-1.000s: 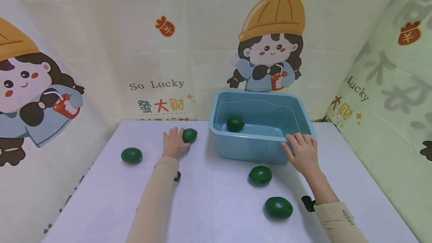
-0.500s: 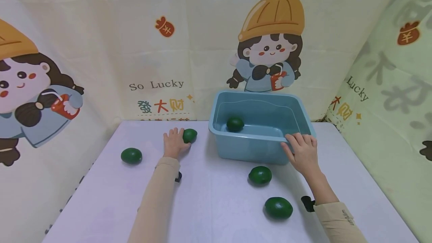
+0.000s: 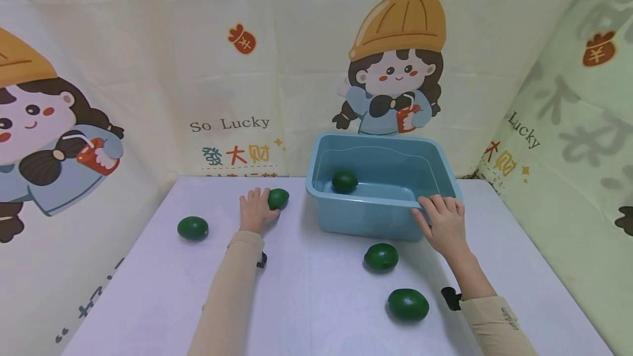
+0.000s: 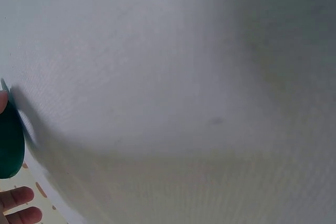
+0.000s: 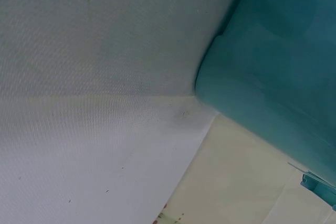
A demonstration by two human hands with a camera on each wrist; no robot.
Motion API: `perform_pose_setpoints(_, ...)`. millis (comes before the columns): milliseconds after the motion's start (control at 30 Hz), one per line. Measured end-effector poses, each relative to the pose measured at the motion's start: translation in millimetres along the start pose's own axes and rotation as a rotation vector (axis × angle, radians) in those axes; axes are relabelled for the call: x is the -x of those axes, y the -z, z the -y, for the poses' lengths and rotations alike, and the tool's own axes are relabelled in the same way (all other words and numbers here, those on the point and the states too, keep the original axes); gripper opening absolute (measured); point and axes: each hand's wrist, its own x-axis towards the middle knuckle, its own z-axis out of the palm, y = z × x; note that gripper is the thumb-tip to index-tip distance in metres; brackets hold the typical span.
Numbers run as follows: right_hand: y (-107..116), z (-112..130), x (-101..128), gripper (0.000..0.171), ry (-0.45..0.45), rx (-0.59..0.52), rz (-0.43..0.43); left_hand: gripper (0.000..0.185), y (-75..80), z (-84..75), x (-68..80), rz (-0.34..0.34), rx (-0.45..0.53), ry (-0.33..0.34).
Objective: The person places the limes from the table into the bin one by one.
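My left hand (image 3: 255, 211) is at a dark green lime (image 3: 279, 199) on the table, its thumb on the near side and its fingers reaching along the far left side. In the left wrist view the thumb (image 4: 2, 101) overlaps that lime (image 4: 9, 145), and two fingertips (image 4: 21, 196) show below it. My right hand (image 3: 445, 224) grips the front rim of a blue plastic bin (image 3: 368, 218), fingers over the edge and thumb outside. One lime (image 3: 344, 182) lies inside the bin at its left. The right wrist view shows the bin's outer wall (image 5: 273, 77) but no fingers.
A lime (image 3: 193, 228) lies at the table's left side. Two more, a nearer lime (image 3: 407, 305) and a farther lime (image 3: 381, 257), lie in front of the bin. A printed cloth (image 3: 232, 81) hangs behind the white table (image 3: 306, 301) and along both sides.
Both hands, the limes and the bin stay in place. Only the cloth on the left shifts slightly.
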Motion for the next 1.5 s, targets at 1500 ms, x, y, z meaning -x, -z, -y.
perform_pose_setpoints(1500, -0.9, -1.3, 0.6, 0.053, 0.005, -0.002, -0.018, 0.065, 0.6, -1.3, -1.7, -0.183, 0.096, -0.014)
